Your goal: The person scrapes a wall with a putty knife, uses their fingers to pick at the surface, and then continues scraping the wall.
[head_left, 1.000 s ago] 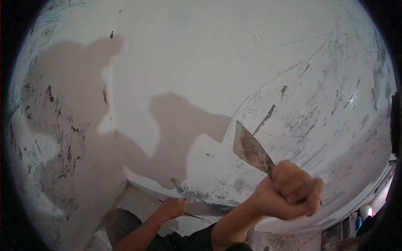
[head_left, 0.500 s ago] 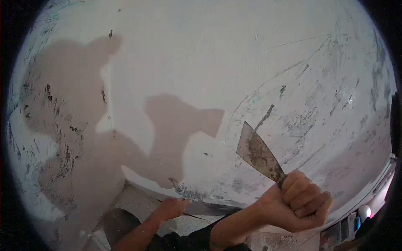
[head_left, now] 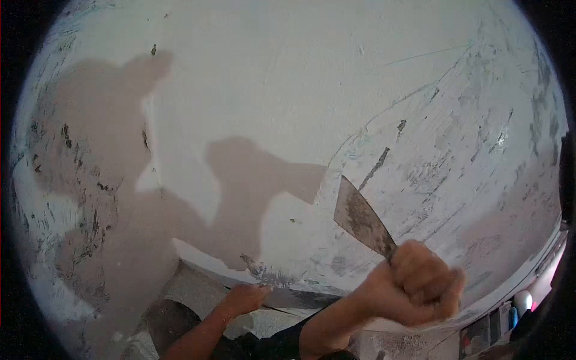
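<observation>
My right hand (head_left: 420,285) is closed in a fist around the handle of a putty knife (head_left: 363,219). Its wide metal blade, stained brown and grey, points up and left, and overlaps the scuffed white wall (head_left: 288,90) in this view. The handle is hidden inside the fist. Lower and to the left, my left hand (head_left: 247,299) is closed, its fingertips near the base of the wall; I cannot tell what they hold. Shadows of my head, arm and the knife fall across the wall, the knife's shadow close to the blade edge.
Dark scrapes and chipped spots (head_left: 401,126) mark the wall, mostly on the right. A dusty floor (head_left: 198,288) shows beneath it, with my dark-clothed leg (head_left: 171,324) at lower left. Small items, one of them blue (head_left: 513,318), stand at the lower right.
My right hand has shifted slightly left and up with the putty knife, and the blade and its shadow have drawn closer together. My left hand has hardly moved.
</observation>
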A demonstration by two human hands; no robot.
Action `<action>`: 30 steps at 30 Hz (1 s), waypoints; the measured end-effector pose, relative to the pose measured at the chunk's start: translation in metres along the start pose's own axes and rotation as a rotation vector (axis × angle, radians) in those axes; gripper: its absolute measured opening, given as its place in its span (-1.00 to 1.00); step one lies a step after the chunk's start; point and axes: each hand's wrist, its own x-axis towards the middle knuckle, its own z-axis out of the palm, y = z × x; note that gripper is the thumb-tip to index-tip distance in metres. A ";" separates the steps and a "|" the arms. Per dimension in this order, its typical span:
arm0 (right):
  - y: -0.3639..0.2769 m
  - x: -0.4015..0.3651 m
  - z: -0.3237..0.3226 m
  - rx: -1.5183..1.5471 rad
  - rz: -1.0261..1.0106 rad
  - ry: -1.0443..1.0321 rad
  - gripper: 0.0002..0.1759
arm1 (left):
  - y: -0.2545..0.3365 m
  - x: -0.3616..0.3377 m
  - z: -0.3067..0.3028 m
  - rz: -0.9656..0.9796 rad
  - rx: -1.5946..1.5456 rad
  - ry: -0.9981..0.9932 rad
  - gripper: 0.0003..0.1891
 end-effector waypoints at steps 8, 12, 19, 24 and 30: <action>0.012 0.013 -0.001 -0.075 0.014 0.002 -0.49 | -0.010 0.004 0.018 0.028 -0.036 0.052 -0.62; -0.004 0.013 -0.005 -0.041 0.021 0.085 -0.49 | -0.014 0.005 0.022 0.011 -0.016 0.021 -0.62; 0.002 0.018 0.005 -0.131 -0.109 0.127 -0.51 | -0.016 0.005 0.023 0.011 0.006 0.038 -0.65; 0.006 0.016 0.001 -0.198 -0.072 0.145 -0.59 | 0.005 -0.003 -0.004 -0.001 0.030 0.045 -0.70; 0.012 0.017 0.000 -0.063 -0.017 0.021 -0.49 | -0.005 0.005 0.008 -0.025 0.077 -0.063 -0.68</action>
